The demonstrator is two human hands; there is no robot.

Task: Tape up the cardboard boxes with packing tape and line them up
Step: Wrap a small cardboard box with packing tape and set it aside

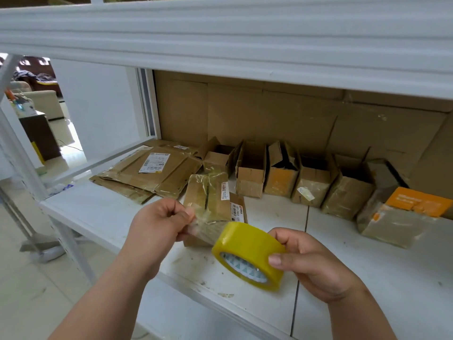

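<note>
Cardboard lay flattened at the left of the white shelf, and just to its right a closed box sat in front of a row of open boxes lined along the back. The left hand had thumb and fingers pinched shut on the free end of the clear tape, which stretched rightward to the yellow tape roll over the closed box's near end. The right hand gripped that roll, thumb on its near rim and fingers curled round the far side, holding it above the shelf.
</note>
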